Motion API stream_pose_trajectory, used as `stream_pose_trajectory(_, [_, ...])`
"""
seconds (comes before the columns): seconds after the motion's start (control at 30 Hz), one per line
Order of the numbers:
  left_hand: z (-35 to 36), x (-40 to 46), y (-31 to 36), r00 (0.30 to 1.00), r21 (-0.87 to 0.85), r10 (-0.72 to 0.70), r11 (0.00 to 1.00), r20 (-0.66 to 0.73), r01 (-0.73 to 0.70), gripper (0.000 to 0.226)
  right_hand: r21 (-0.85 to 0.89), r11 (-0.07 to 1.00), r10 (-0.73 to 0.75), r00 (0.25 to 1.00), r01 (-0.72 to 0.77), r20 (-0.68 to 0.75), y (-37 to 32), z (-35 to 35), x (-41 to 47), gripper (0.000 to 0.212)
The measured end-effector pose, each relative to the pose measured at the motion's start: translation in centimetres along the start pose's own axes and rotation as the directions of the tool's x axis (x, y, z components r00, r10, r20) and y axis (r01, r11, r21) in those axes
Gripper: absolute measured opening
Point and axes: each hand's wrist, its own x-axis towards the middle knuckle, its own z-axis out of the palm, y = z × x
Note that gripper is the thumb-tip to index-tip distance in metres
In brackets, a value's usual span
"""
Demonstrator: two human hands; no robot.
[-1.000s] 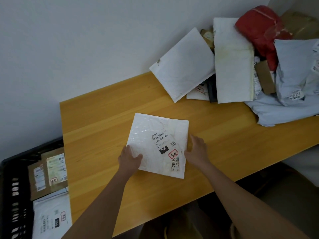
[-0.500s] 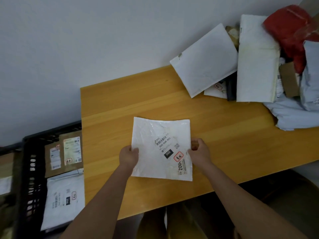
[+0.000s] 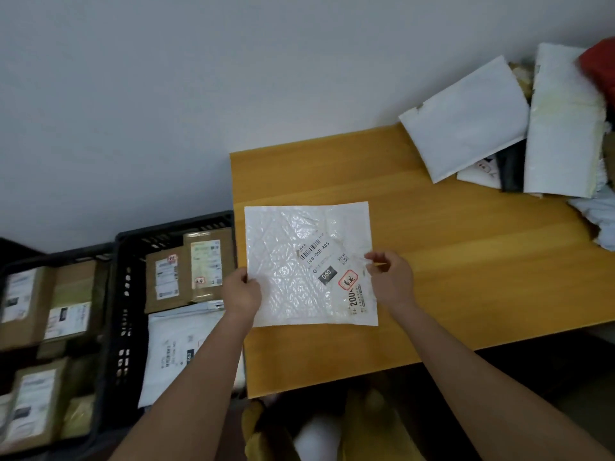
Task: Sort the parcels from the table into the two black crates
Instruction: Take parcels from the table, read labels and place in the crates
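Far out past the left hand sits a black crate [image 3: 20, 261] packed with brown cardboard boxes, and right next to it, closer to the hand, a second black crate [image 3: 133, 314] holding two brown boxes with a white mailer [image 3: 176, 347] lying nearer the person. The left hand [image 3: 241, 291] pinches the left edge of a white bubble mailer [image 3: 299, 261], thumb on top, fingers tucked underneath. The mailer is pretty much square, so there's no real long axis to speak of; its edges sit nearly parallel to the edges of the wooden table [image 3: 466, 261], over the table's left end, label side up. The shipping label [image 3: 332, 271] runs diagonally, its printed text climbing up and to the right, down near the right hand. The right hand [image 3: 391, 281] pinches the mailer's right edge, fingers curled on it. Beyond the right hand, up in the far corner, there's a messy pile of parcels [image 3: 519, 128], mostly white mailers with something red at the edge.
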Motion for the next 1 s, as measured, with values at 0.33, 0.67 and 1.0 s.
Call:
stream_pose_trajectory(0.33, [-21.6, 3.2, -10.1, 0.982, 0.184, 0.016, 0.983, -0.187, 0.019, 0.023, -0.279, 0.933, -0.11, 0.92, 0.225, 0.377, -4.4, 20.8, -10.9, 0.04])
stream_pose_trajectory(0.67, [-25.2, 7.0, -19.1, 0.983, 0.406, -0.179, 0.902, 0.039, 0.148, 0.038, -0.528, 0.825, 0.149, 0.822, 0.203, 0.549, -1.8, 29.4, -15.6, 0.047])
stream_pose_trajectory(1.0, [-20.6, 10.5, -28.7, 0.968, 0.809, -0.045, 0.558, 0.249, -0.182, 0.029, -0.748, 0.62, 0.29, 0.817, 0.237, 0.499, 7.7, 35.1, -13.0, 0.069])
